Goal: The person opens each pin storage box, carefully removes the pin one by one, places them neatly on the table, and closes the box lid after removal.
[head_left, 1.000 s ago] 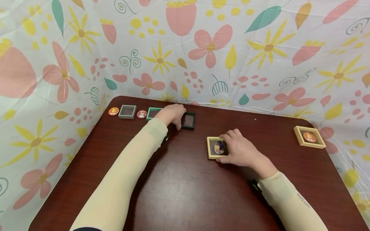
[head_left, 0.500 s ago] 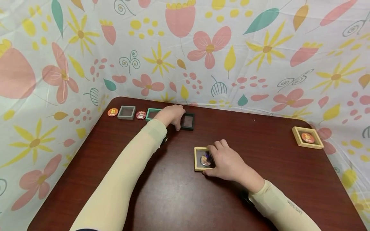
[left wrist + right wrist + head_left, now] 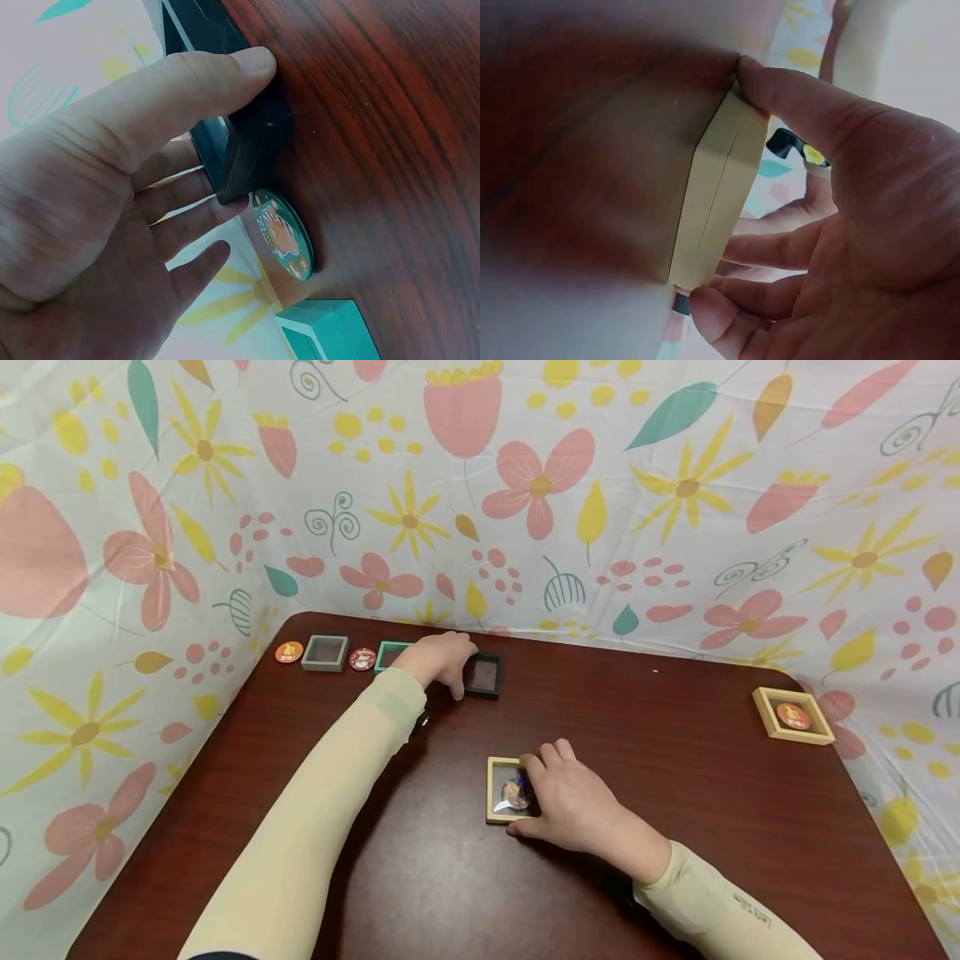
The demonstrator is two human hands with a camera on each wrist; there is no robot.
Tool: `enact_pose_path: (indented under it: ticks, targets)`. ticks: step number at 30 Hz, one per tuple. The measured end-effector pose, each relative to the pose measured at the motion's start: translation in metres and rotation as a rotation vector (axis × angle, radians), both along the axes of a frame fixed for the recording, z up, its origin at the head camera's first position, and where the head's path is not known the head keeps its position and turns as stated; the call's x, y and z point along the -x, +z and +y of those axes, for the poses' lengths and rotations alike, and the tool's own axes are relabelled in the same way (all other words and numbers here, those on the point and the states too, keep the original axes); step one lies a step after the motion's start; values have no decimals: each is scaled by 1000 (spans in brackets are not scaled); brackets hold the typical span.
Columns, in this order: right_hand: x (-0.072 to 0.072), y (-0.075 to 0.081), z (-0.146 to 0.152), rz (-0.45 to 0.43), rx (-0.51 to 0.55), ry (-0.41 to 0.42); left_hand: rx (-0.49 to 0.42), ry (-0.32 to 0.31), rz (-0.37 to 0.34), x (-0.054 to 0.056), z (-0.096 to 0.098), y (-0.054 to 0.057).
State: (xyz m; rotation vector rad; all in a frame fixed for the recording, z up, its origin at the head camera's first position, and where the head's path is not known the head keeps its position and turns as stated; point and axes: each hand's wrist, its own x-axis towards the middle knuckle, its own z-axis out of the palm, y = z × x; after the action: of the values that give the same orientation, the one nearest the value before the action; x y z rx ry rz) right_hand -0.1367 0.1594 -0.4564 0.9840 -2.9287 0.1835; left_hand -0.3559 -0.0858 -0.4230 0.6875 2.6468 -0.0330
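My left hand (image 3: 442,660) is at the back of the table, gripping a black square display frame (image 3: 487,677) between thumb and fingers. In the left wrist view, the thumb lies on one side of the black frame and fingertips touch the other. A green round badge (image 3: 281,236) lies beside it, next to a teal frame (image 3: 337,330). Nearer the middle of the table, my right hand (image 3: 573,797) holds a pale yellow frame (image 3: 490,793) by its opposite edges. Behind its clear window sits a round badge (image 3: 516,793), partly covered by the fingers.
Along the back left stand a grey frame (image 3: 326,653), an orange badge (image 3: 288,652) and a red badge (image 3: 362,659). Another pale yellow frame (image 3: 763,712), with an orange badge (image 3: 793,716) inside, lies at the right edge. A flowered cloth (image 3: 540,568) hangs behind the table.
My right hand has carried the pale yellow frame left and toward me across the table. My left hand has stayed at the black frame.
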Motion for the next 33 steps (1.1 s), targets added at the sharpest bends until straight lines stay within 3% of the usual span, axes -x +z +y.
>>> enact_pose_path:
  ticks: [4,7,11,22,27,33]
  targets:
    - [-2,2,1,-32,-7,24,-9,13,-9,1,0,-2]
    - [-2,5,4,-68,3,47,-23,22,-40,-5,1,7]
    - [1,7,6,-103,16,62,-41,16,-38,-8,-1,10]
    - [2,5,6,-113,18,45,-106,14,-29,-9,-7,-1]
    - [2,4,5,-107,22,48,-197,-18,6,-22,-11,2]
    - [2,4,6,-94,17,56,-349,-103,88,-54,-11,12]
